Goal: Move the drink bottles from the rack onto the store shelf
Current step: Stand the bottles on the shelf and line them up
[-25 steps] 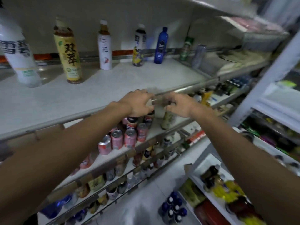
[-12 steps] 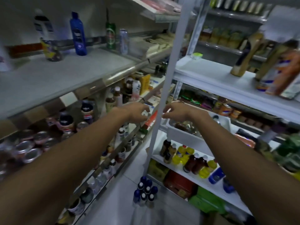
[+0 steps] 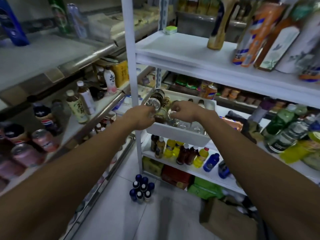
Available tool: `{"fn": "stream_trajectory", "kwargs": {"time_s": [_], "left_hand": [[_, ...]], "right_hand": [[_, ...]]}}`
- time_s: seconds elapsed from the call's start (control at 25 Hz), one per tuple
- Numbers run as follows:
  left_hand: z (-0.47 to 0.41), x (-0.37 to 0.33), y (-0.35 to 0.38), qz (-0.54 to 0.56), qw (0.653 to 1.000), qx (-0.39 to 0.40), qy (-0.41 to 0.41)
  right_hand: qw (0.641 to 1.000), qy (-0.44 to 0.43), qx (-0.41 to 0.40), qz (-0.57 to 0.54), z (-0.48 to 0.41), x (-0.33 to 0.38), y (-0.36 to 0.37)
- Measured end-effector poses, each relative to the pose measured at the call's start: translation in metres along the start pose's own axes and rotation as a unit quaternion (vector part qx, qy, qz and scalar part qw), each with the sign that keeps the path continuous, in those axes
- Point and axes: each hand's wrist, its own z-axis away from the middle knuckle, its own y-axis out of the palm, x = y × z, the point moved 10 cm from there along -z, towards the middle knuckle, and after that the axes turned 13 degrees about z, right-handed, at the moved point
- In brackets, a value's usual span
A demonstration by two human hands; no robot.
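Observation:
A white bin [image 3: 180, 135] on the white rack [image 3: 181, 52] at the right holds several drink bottles. My left hand [image 3: 140, 116] is closed on a clear bottle with a dark label [image 3: 153, 103], tilted so that its base faces me, at the bin's left end. Just right of it, my right hand [image 3: 186, 111] grips another clear bottle [image 3: 173, 119] that lies in the bin. The grey store shelf [image 3: 43, 54] runs along the left, with a blue bottle [image 3: 12, 26] and a green bottle [image 3: 59, 14] standing at its back.
The rack's white post [image 3: 129, 49] stands between shelf and bin, close to my left hand. Cans [image 3: 43, 141] and bottles fill the lower left shelves. A cluster of blue bottles [image 3: 142, 189] and a cardboard box [image 3: 225, 220] sit on the floor.
The view has swung right from the store shelf to the rack. Both hands have reached the white bin and closed on bottles; the left one lifts its bottle at a tilt.

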Motion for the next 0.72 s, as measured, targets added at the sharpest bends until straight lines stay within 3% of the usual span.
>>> {"fn": "stream_trajectory", "kwargs": {"time_s": [0.32,0.4,0.56,0.72], "left_hand": [[-0.046,0.035,-0.007,0.03,0.999,-0.03,-0.007],[-0.059,0.057,-0.008,0.027,0.999,-0.044,0.004],[-0.081,0.107,-0.004,0.041,0.999,-0.016,-0.01],[-0.109,0.125,-0.004,0.123,0.992,-0.006,0.005]], "right_hand": [[0.995,0.009,0.048,-0.089,-0.056,-0.019,0.04],[0.987,0.032,0.033,-0.155,-0.078,-0.021,0.045],[0.922,0.143,0.02,-0.359,-0.118,-0.029,0.052],[0.867,0.224,0.006,-0.446,-0.152,-0.023,0.06]]}}
